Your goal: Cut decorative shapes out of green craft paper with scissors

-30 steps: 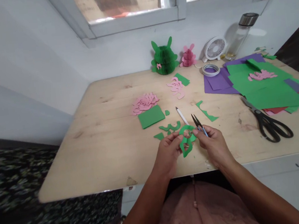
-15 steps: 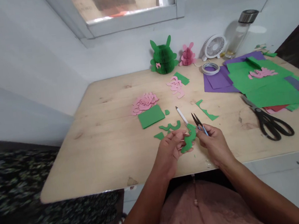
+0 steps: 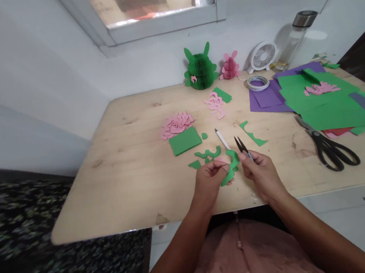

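Observation:
Near the table's front edge my left hand [image 3: 209, 181] pinches a curved green paper piece [image 3: 228, 177]. My right hand [image 3: 260, 172] is closed round small scissors [image 3: 242, 146], whose dark blades point away and stand slightly apart beside the paper. A white pen [image 3: 222, 139] lies just beyond the green piece. To the left of it are green scraps [image 3: 208, 153] and a folded green card [image 3: 184, 141], with a pile of pink cutouts [image 3: 177, 125] behind. A thin green offcut [image 3: 252, 134] lies to the right.
Large black scissors [image 3: 329, 147] lie at the right, beside stacked green sheets [image 3: 333, 110]. Along the wall stand a green paper figure [image 3: 200, 71], a pink one [image 3: 229, 67], a small fan [image 3: 263, 56] and a bottle [image 3: 296, 40]. A tape roll [image 3: 258, 83] rests on purple paper.
My left fingers have closed over the green piece, which has turned a little. The small scissors stay in my right hand, and the view has shifted slightly.

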`<act>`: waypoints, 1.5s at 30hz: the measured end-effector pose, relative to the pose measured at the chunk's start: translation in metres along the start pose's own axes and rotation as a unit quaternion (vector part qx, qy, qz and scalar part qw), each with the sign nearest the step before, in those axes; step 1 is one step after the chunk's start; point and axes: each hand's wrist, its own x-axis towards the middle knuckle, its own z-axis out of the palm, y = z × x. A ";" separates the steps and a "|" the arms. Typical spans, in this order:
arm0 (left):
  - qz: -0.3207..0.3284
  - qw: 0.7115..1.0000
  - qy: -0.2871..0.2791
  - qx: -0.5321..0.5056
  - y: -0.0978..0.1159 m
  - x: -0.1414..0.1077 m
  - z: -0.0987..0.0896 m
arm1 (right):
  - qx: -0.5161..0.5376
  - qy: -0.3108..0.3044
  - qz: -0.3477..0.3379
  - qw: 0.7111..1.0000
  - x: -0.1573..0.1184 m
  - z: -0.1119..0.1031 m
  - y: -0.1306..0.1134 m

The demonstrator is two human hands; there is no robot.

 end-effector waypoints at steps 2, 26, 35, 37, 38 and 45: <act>0.003 1.000 0.004 0.012 0.001 0.000 0.000 | -0.006 0.011 -0.001 1.000 0.001 0.000 0.000; -0.105 0.993 -0.044 -0.004 -0.004 -0.020 -0.016 | -0.008 0.064 -0.007 0.998 0.005 -0.006 -0.001; -0.088 0.995 -0.046 0.029 -0.007 -0.023 -0.017 | -0.014 0.059 -0.010 0.998 0.003 -0.005 -0.003; -0.070 0.996 -0.036 0.052 -0.009 -0.024 -0.017 | -0.019 0.057 -0.007 0.998 0.001 -0.006 -0.004; -0.064 0.996 -0.035 0.061 -0.010 -0.024 -0.017 | -0.019 0.055 -0.005 0.998 0.000 -0.007 -0.003; -0.036 0.995 -0.040 0.088 -0.014 -0.023 -0.024 | -0.011 0.040 0.019 0.999 -0.001 -0.010 0.004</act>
